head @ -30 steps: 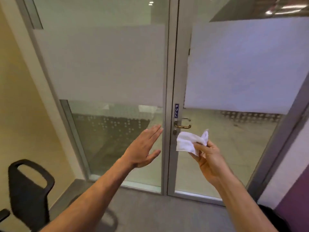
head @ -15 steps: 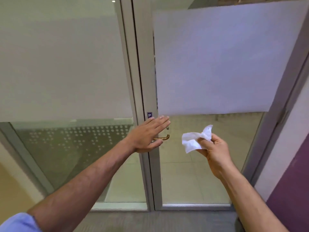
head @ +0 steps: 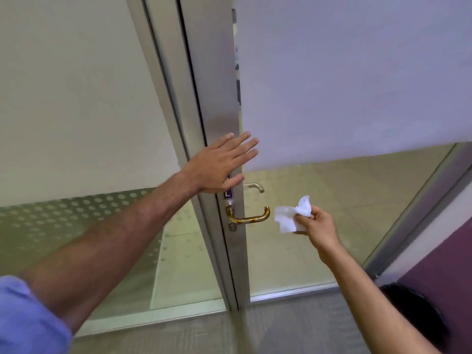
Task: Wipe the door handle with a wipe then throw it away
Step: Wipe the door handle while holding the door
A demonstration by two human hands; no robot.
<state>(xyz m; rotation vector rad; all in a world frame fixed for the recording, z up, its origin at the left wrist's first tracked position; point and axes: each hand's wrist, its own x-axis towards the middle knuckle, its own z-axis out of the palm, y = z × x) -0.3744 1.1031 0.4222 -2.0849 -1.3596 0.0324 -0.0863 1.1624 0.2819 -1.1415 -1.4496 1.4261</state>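
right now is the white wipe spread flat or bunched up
Bunched up: the white wipe is crumpled and pinched in the right hand.

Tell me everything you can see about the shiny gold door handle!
The door handle is a brass-coloured lever that looks like polished metal. It sticks out from the grey metal door frame, runs sideways to the right and bends back at its tip. A keyhole sits just below it. Nothing touches it: the wipe in the right hand is just beside its tip.
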